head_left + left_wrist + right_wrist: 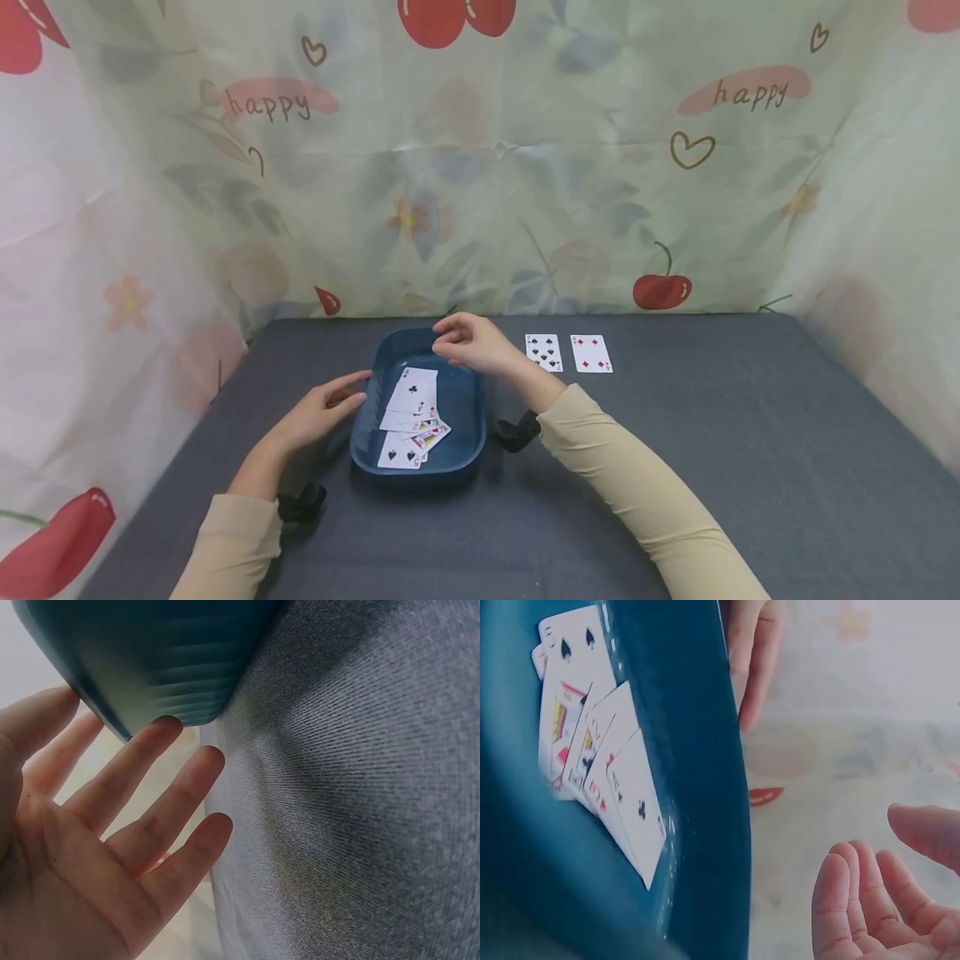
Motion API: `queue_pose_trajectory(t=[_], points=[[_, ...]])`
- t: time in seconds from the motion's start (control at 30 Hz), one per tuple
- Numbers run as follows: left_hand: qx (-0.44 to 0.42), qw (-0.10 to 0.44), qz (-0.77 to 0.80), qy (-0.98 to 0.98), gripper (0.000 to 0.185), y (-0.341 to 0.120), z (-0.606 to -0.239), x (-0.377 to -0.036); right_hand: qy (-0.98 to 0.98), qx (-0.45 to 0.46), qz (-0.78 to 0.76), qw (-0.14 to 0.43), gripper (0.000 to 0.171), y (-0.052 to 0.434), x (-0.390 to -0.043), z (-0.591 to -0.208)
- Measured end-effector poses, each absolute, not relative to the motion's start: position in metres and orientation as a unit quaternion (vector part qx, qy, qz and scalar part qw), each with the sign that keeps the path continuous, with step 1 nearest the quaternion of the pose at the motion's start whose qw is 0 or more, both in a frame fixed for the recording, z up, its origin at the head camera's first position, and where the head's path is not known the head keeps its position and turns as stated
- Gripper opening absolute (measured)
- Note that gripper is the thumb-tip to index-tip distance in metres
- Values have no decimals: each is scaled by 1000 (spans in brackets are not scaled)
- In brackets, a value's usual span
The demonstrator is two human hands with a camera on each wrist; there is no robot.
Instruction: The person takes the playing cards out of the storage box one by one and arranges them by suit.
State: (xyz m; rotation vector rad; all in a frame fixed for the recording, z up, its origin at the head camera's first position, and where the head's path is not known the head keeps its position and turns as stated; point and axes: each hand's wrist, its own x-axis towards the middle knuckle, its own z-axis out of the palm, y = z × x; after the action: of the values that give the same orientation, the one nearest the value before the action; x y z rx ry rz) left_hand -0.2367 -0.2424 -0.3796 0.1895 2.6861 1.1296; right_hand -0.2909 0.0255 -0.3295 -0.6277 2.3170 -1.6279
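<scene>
On the grey surface, seen from the head camera, a blue tray sits left of centre with a loose fan of playing cards face up inside it. The left hand lies flat beside the tray's left wall, fingers straight and touching the rim, likely to steady the tray. The right hand hovers over the tray's far rim, fingers lightly bent toward the thumb; its grip is narrow and holds nothing that shows. Two more cards, a black spade card and a red diamond card, lie side by side, face up, just right of that hand and apart from the tray. To the right the cloth runs open up to the printed curtain; the tray stands well back from the near edge.

From the left wrist, the left hand is spread wide, one fingertip against the ribbed outer wall of the tray, the others just off it above the cloth.

From the right wrist, the right hand is empty, its fingers curled loosely and the thumb apart. The tray's wall stands between it and the cards, which overlap against that side; the left hand's fingers show beyond the rim.
</scene>
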Motion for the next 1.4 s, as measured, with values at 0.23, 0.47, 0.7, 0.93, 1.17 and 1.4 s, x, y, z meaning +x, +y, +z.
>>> queue_pose_trajectory(t=[0.23, 0.47, 0.7, 0.93, 1.17, 1.4], points=[[69, 111, 386, 913, 57, -242, -379, -238, 793, -193, -565, 123, 37, 1, -298, -336], [65, 114, 386, 913, 58, -242, -380, -238, 805, -144, -560, 128, 39, -16, -309, -351], [62, 116, 387, 913, 60, -243, -381, -238, 814, -112, -555, 129, 36, -26, -314, -359], [66, 114, 385, 914, 60, -243, -380, -237, 826, -114, -543, 104, 34, -34, -335, -392], [72, 112, 390, 911, 59, -243, -381, -237, 855, -90, -502, 98, 37, -40, -329, -391], [75, 109, 389, 912, 59, -243, -380, -237, 887, -93, -442, 100, 41, -41, -318, -385]])
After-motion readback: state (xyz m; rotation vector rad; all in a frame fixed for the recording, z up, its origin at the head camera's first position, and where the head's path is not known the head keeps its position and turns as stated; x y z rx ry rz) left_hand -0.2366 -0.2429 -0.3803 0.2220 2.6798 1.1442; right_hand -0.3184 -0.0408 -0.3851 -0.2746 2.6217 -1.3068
